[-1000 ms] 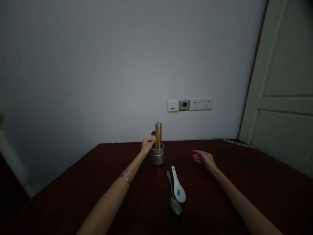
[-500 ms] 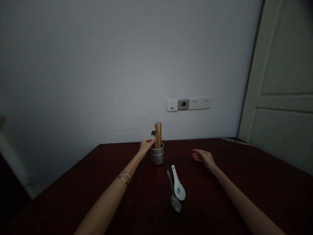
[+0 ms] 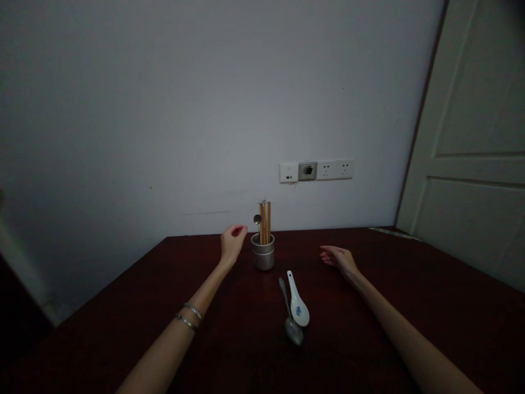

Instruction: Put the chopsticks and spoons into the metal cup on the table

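A pale wall (image 3: 213,109) rises behind the dark red table (image 3: 229,339). Left of centre, 2 bracelets (image 3: 186,322) circle the left forearm. Next along, near the far edge, a metal cup (image 3: 263,257) stands upright between the hands. In it a small spoon (image 3: 257,219) leans bowl up on the left, with chopsticks (image 3: 267,221) upright just to its right, blocking that side; their number is hard to tell. Nearer the camera lie a metal spoon (image 3: 293,331) and, to its right, a white spoon (image 3: 299,312) with a blue mark, bowls toward the camera; whether the 2 touch, I cannot tell. Above them on the wall runs a row of sockets (image 3: 334,169). A thin strip (image 3: 394,233) lies by the far right edge, near a panelled door (image 3: 471,219).

The left hand (image 3: 232,246) is just left of the cup, apart from it, fingers loosely curled with a gap inside the thumb, holding nothing visible. The right hand (image 3: 338,259) is well right of the cup, fingers half bent and slightly apart, with nothing visible in it; whether it touches the table, I cannot tell.
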### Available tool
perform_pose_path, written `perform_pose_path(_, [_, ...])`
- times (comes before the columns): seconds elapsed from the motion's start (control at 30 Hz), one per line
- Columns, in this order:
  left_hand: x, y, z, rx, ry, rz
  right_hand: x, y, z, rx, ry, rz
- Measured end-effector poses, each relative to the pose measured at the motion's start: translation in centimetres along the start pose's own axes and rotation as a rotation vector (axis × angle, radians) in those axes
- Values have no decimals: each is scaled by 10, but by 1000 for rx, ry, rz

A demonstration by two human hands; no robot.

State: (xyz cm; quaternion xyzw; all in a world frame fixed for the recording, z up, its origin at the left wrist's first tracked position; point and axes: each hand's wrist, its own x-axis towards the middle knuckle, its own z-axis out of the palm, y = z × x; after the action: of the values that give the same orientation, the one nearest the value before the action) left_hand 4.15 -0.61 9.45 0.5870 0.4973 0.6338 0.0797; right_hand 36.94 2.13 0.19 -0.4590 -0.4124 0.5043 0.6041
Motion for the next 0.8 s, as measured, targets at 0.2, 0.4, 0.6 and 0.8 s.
perform_pose_path(0.2, [-59, 44, -6, 156, -774, 398, 2, 5, 0, -46, -11, -39])
perform_pose_path(0.4, [-94, 45, -2, 350, -1114, 540, 2, 7, 0, -98, 2, -77])
perform_pose_path(0.6, [-102, 38, 2, 449, -1161, 561, 1, 7, 1, -131, 10, -88])
perform_pose_path(0.8, [-104, 40, 0, 471, -1170, 601, 3, 9, 0, -156, 5, -106])
